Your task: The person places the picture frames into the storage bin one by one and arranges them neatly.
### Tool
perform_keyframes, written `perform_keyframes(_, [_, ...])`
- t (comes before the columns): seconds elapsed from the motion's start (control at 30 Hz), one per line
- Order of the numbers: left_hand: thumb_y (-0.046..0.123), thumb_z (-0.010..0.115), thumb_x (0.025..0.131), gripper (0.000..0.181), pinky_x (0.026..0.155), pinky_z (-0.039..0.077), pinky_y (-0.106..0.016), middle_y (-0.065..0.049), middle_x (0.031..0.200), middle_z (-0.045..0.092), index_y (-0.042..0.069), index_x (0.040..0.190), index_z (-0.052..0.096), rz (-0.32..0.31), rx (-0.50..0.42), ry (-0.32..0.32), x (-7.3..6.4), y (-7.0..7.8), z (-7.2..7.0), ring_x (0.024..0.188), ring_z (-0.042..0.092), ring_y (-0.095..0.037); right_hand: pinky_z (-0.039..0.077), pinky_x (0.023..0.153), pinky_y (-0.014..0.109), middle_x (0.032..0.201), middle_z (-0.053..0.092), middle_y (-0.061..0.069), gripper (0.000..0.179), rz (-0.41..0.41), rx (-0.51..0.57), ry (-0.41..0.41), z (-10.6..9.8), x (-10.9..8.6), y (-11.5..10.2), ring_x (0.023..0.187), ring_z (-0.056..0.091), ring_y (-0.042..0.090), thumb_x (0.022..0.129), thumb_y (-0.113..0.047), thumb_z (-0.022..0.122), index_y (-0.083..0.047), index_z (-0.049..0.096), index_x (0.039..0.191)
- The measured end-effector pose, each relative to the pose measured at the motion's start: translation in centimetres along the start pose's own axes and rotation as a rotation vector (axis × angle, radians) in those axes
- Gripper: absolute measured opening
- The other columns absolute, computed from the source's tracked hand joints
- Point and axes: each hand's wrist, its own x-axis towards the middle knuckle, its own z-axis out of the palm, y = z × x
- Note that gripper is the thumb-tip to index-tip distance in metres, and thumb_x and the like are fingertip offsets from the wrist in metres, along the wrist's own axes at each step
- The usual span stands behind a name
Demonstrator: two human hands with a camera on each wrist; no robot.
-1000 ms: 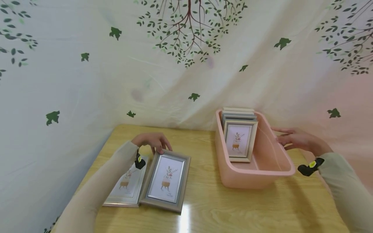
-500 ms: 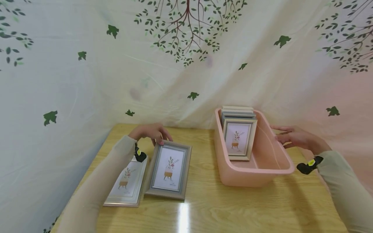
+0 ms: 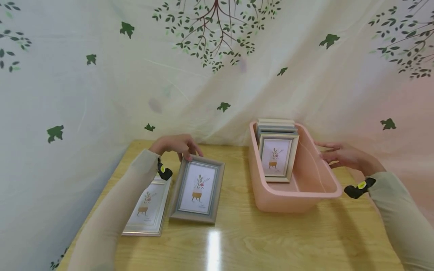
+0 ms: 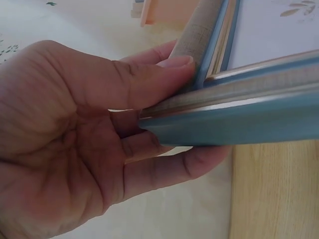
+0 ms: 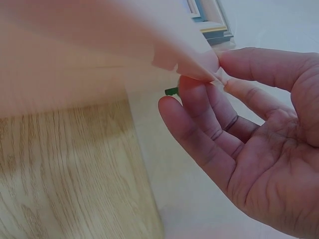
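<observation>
My left hand [image 3: 178, 146] pinches the upper edge of a taupe picture frame [image 3: 198, 188] with a plant print. In the left wrist view the thumb lies on the face of the frame [image 4: 259, 89] and fingers reach behind its blue-grey side. The frame tilts up toward me; its lower edge is at or just above the table. A silver picture frame [image 3: 145, 210] lies flat to its left, partly under my forearm. My right hand [image 3: 349, 156] pinches the right rim of a pink plastic bin [image 3: 295, 203], thumb and fingers on either side of the rim.
Several picture frames [image 3: 276, 158] stand upright in the back left part of the bin, one behind another. The wooden table [image 3: 257, 241] ends at a pale curtain [image 3: 190, 94] printed with leaves, close behind the bin.
The taupe frame has risen off its slanted resting place beside the silver frame and moved away from me in my left hand, turning straighter. My right hand has stayed at the bin's rim.
</observation>
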Motion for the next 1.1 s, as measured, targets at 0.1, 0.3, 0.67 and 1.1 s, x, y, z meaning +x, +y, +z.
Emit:
perform_keyframes(0.1, [-0.008, 0.062, 0.084, 0.046, 0.064, 0.061, -0.034, -0.019, 0.111, 0.075, 0.001, 0.128, 0.067, -0.004, 0.015, -0.018, 0.1, 0.8, -0.2, 0.084, 0.073, -0.021, 0.054, 0.099, 0.058, 0.157, 0.038, 0.029, 0.075, 0.000, 0.007, 0.010, 0.0, 0.0, 0.1, 0.129, 0.059, 0.041, 0.103, -0.033, 0.058, -0.014, 0.018, 0.163])
perform_keyframes(0.3, [-0.008, 0.062, 0.082, 0.050, 0.063, 0.059, -0.033, -0.018, 0.113, 0.074, 0.003, 0.130, 0.066, -0.010, 0.037, -0.022, 0.0, 2.0, -0.6, 0.084, 0.072, -0.022, 0.054, 0.099, 0.057, 0.156, 0.039, 0.029, 0.077, -0.003, 0.015, 0.012, 0.0, -0.1, 0.2, 0.125, 0.062, 0.034, 0.102, -0.034, 0.060, -0.014, 0.018, 0.163])
perform_keyframes(0.67, [-0.009, 0.062, 0.083, 0.050, 0.063, 0.059, -0.033, -0.018, 0.114, 0.075, 0.002, 0.132, 0.065, 0.038, 0.045, 0.035, -0.2, 3.4, -1.8, 0.083, 0.072, -0.022, 0.054, 0.099, 0.057, 0.157, 0.039, 0.029, 0.077, 0.003, 0.020, 0.016, 0.0, -0.1, 0.3, 0.124, 0.062, 0.029, 0.101, -0.033, 0.060, -0.015, 0.017, 0.163])
perform_keyframes(1.1, [-0.010, 0.060, 0.085, 0.047, 0.068, 0.061, -0.037, -0.019, 0.111, 0.074, 0.002, 0.129, 0.067, 0.101, 0.062, 0.157, -0.7, 5.8, -3.4, 0.085, 0.071, -0.025, 0.055, 0.098, 0.056, 0.152, 0.048, 0.028, 0.075, 0.006, 0.017, 0.022, 0.0, 0.0, 0.4, 0.119, 0.064, 0.027, 0.102, -0.032, 0.059, -0.014, 0.018, 0.163])
